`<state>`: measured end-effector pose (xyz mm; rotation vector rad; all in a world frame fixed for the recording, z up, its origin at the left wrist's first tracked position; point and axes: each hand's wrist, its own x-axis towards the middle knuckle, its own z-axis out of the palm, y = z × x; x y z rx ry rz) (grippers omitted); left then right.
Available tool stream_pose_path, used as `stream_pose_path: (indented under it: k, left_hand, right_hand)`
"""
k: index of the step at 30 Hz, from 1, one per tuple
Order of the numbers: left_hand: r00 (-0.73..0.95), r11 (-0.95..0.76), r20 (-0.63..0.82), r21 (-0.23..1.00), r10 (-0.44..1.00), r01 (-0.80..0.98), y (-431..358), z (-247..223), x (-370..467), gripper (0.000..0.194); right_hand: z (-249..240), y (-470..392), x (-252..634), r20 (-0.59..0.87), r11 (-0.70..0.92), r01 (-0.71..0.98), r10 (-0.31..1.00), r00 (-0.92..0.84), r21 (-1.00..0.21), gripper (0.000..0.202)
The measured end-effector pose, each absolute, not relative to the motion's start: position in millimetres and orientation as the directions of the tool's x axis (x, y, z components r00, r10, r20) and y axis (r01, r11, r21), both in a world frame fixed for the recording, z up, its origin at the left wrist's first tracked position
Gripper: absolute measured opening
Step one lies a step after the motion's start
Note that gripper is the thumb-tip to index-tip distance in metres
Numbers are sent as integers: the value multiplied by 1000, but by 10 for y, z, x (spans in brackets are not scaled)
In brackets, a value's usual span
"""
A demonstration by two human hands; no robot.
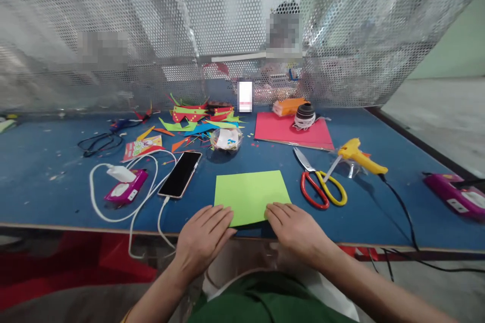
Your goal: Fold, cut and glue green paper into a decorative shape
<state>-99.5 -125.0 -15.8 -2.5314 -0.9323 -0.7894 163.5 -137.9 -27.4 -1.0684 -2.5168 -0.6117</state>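
The green paper sheet (pixel 251 195) lies flat on the blue table (pixel 45 192), its near edge right at the table's front lip and under both sets of fingertips. The left hand (pixel 204 234) rests palm down with its fingers loosely together, their tips on the sheet's near left corner; the right hand (pixel 293 227) does the same at the near right corner, fingers slightly fanned, pressing rather than pinching. Neither hand grips anything. The sheet looks thin and light, stiff enough to hold a crease yet easy to bend or dent, and likely to slide on the smooth tabletop unless pinned, so the near corners or edge, where the fingertips already sit, seem the sensible places to lift it, with thumb beneath and fingers on top. Just beyond the right fingers lie scissors (pixel 320 184) with red and yellow handles, and past them a yellow glue gun (pixel 359 156) whose cord runs off the table. Beyond the left fingers is a phone (pixel 180 174) on a white cable, with a pink pack (pixel 125 189) further left. Well past the sheet sit a small clear bowl (pixel 226 140), a red sheet (pixel 291 131) with a ribbon spool (pixel 304 116) on it, and a heap of coloured paper scraps (pixel 200 118), before a perforated metal screen (pixel 227 20).
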Motion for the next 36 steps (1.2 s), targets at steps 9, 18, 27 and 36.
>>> stream_pose_path:
  k: [9, 18, 27, 36]
  left_hand:
    - [626, -736, 622, -116, 470, 667, -931, 115, -481, 24]
    - [527, -683, 720, -101, 451, 723, -772, 604, -687, 17]
    - [301, -618, 663, 311, 685, 722, -637, 690, -772, 17]
    - [312, -529, 499, 382, 808, 758, -438, 682, -981, 37]
  right_hand:
    - [100, -1124, 1544, 638, 607, 774, 528, -561, 179, 31]
    - [356, -865, 2020, 749, 567, 816, 589, -303, -116, 19]
    - [264, -619, 2020, 516, 480, 528, 852, -90, -701, 67]
    - [396, -470, 2029, 268, 249, 204, 961, 69, -947, 20]
